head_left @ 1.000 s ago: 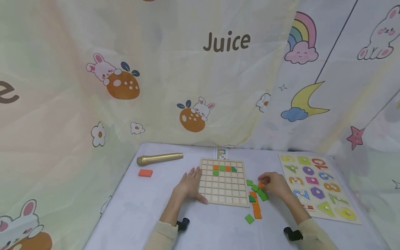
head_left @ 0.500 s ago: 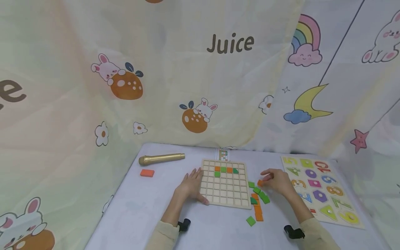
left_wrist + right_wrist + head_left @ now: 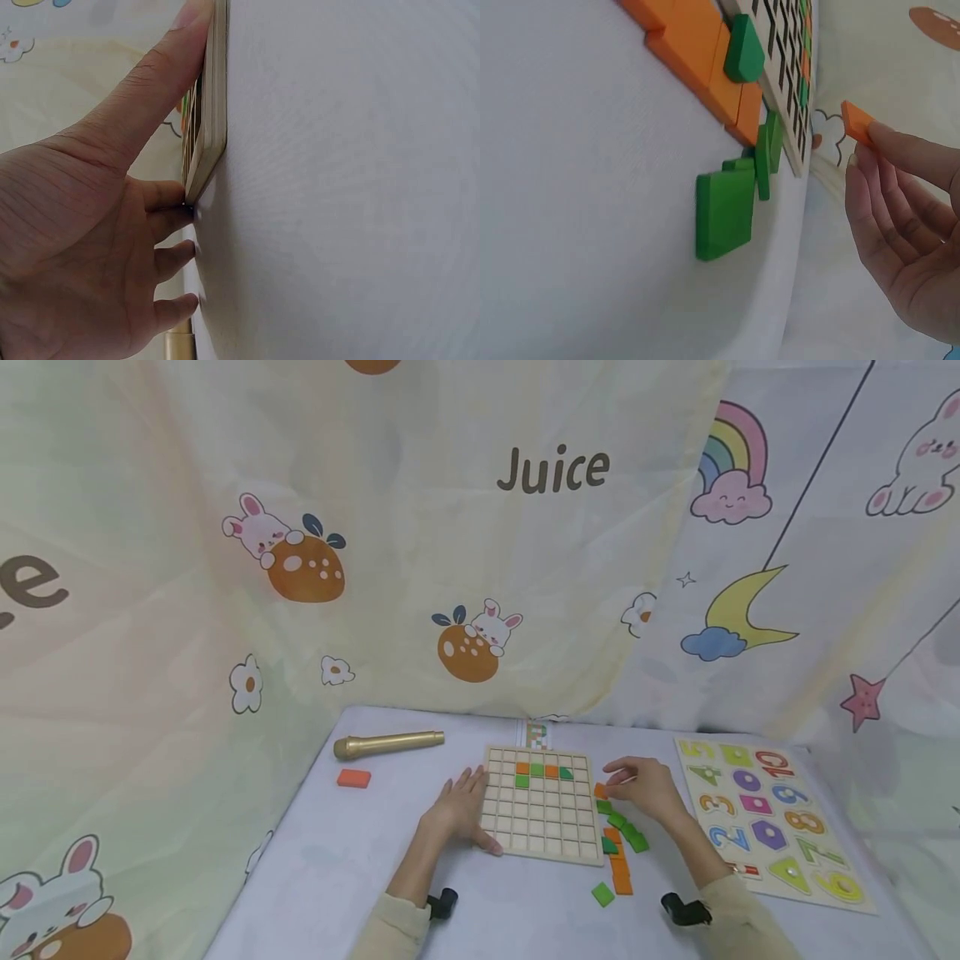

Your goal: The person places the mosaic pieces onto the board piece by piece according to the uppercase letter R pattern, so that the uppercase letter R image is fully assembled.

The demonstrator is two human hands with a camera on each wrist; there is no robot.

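Note:
A wooden grid board lies on the table, with several orange and green tiles set in its upper cells. My left hand rests against the board's left side, fingers spread and thumb at the near left corner; the left wrist view shows the thumb against its edge. Between thumb and fingertips my right hand pinches an orange square tile, held above the table just off the board's right edge. Below that hand lie loose green tiles and orange tiles, one dark green rounded tile among them.
A number-and-shape puzzle board lies at the right. At the back left are a gold microphone-shaped object and an orange-red block. Behind the grid board stands a small pattern card. A printed cloth hangs behind.
My right hand has moved left towards the grid board, carrying the orange tile from beside the loose tiles. The left hand stays at the board's side.

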